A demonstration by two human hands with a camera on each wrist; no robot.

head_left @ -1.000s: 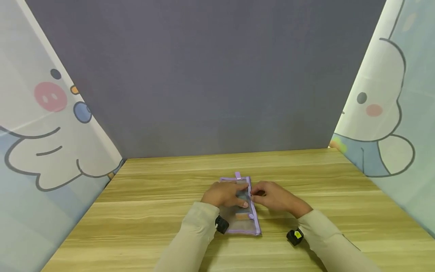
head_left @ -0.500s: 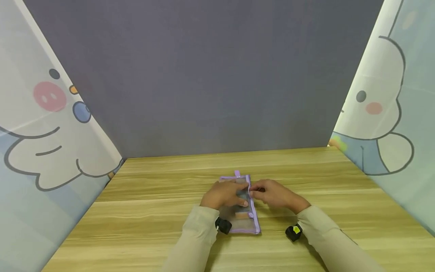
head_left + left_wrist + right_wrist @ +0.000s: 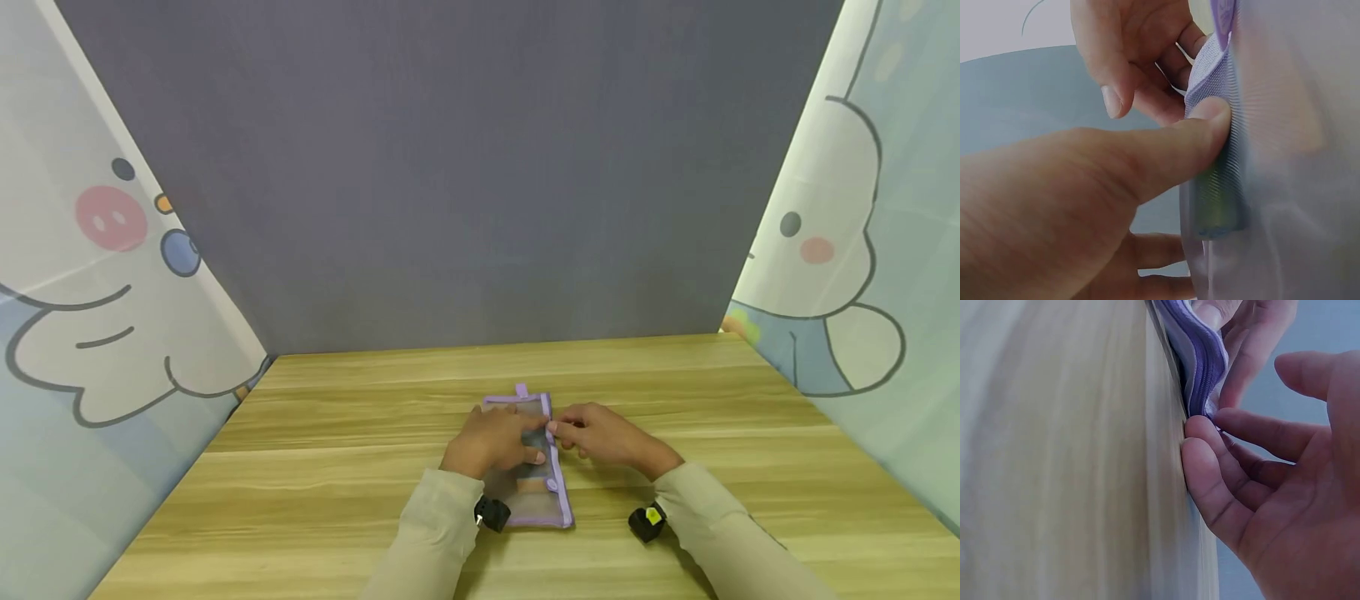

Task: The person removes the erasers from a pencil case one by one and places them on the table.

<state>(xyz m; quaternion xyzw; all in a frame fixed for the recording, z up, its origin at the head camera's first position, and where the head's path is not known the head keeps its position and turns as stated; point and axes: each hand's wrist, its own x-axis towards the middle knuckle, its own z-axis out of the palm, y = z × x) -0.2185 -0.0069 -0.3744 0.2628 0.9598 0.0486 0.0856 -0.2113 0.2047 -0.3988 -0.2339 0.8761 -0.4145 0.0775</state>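
Rect. see-thru mesh pouch w/ lilac trim [image 3: 536, 507]: lies flat on pale wood-grain table [image 3: 337, 467], just R of ctr; lilac loop tab [image 3: 521, 389] at far end.
Lilac fabric zip w/ purple teeth [image 3: 1207, 359]: runs along pouch's R edge; section nr both hands bends in a wave.
Small oval lilac piece [image 3: 552, 485]: on zip edge, toward near end.
L hand [image 3: 491, 440]: rests across pouch; thumb & index spread apart, thumb on mesh, index reaching zip edge; no grip seen.
R hand [image 3: 609, 433]: at zip edge, R side; fingers loosely bent, tips touching edge; thumb stands clear in wrist views, i.e. no pinch.
Seen thru mesh: tan rect. patch [image 3: 534, 486] beside oval piece; blurred green-blue item [image 3: 1217, 206] by L thumb.
Arms: beige sleeves [image 3: 438, 521]; black cam [image 3: 492, 514] on each wrist, R one w/ yellow sticker [image 3: 653, 517].
Backdrop: plain dk grey panel [image 3: 450, 183] btwn cartoon-print side sheets [image 3: 97, 275].
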